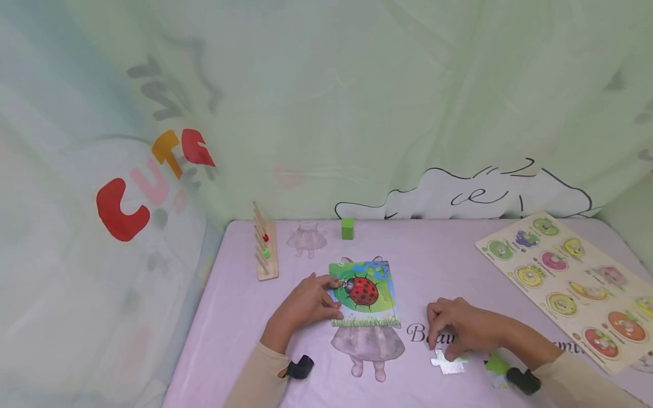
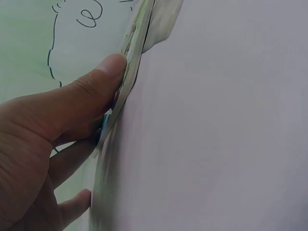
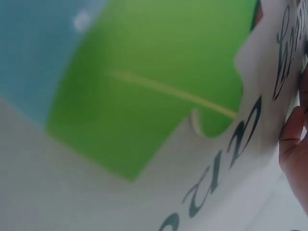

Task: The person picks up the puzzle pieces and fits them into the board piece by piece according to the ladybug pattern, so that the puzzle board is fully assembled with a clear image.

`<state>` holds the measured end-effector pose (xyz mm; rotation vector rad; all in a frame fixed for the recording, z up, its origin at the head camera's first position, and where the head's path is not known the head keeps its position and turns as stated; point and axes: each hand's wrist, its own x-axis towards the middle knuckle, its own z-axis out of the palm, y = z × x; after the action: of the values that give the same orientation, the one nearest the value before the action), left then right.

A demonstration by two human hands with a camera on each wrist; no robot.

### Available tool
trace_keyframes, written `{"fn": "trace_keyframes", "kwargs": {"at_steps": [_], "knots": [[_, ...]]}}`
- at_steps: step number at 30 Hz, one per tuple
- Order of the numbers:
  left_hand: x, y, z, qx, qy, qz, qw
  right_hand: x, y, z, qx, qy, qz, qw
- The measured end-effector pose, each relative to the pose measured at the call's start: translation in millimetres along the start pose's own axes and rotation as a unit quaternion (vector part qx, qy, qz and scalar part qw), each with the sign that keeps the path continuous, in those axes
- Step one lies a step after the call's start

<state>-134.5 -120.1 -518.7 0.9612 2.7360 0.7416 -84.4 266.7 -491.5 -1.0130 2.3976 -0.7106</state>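
Note:
A ladybug jigsaw puzzle (image 1: 363,292) lies flat in the middle of the table. My left hand (image 1: 316,300) is at its left side, with thumb (image 2: 113,67) and fingertips resting along the edge. Farther right, my right hand (image 1: 461,326) reaches down, fingers bent, and pinches a pale, shiny puzzle piece (image 1: 450,364) close to the table. Another piece, green and blue (image 3: 144,91), lies near the right wrist, partly covered by the black wrist camera in the head view. Only part of the right hand (image 3: 296,144) shows at that wrist view's edge.
A wooden fruit puzzle board (image 1: 541,277) with knobbed pieces lies at the right. A peg stand (image 1: 272,263) with red and green beads is at the back left. One green block (image 1: 347,229) stands near the back edge. Printed cloth covers the table (image 1: 224,317).

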Motion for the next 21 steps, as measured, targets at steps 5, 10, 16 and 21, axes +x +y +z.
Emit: {"fn": "trace_keyframes", "kwargs": {"at_steps": [5, 10, 16, 21], "knots": [[0.1, 1.6, -0.9, -0.005, 0.000, -0.005, 1.0000, 3.8, 8.3, -0.6, 0.034, -0.005, 0.012, 0.9993], [0.3, 0.8, -0.4, -0.003, 0.002, -0.001, 1.0000, 4.9, 13.5, 0.1, 0.037, -0.008, 0.007, 0.9993], [0.7, -0.3, 0.1, -0.003, 0.000, -0.002, 1.0000, 7.3, 13.4, -3.5, 0.079, -0.021, 0.019, 0.9965], [1.0, 0.8, 0.8, -0.007, -0.004, -0.003, 1.0000, 6.9, 13.1, -6.4, 0.116, -0.025, 0.016, 0.9928]]}}
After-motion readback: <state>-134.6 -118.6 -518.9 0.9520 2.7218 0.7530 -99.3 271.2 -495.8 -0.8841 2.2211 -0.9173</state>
